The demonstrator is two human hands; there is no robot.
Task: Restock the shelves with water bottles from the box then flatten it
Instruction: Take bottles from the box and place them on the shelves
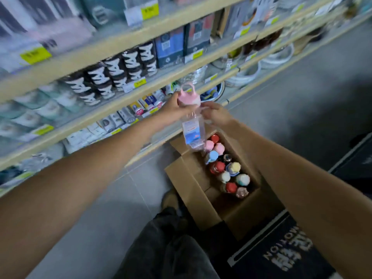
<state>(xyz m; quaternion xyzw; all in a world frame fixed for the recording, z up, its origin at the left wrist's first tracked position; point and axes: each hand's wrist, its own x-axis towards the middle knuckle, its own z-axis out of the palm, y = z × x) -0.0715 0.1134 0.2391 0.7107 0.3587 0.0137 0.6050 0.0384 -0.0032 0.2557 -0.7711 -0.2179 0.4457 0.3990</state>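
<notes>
Mid-frame, the left hand (173, 106) grips the pink-capped bottle (192, 125) by its lid, right hand (216, 113) pinching its shoulder; best kept upright toward the shelf (84, 122).

1. A clear bottle (192, 127) with a pink loop-handled lid (189, 96) and a blue-and-white label hangs tilted in the air above the box, near the shelves (112, 51).
2. The brown cardboard box (187, 178) sits on the floor, flaps open.
3. Inside it, bottles (227, 170) stand upright with pink, red, blue, yellow and white lids.
</notes>
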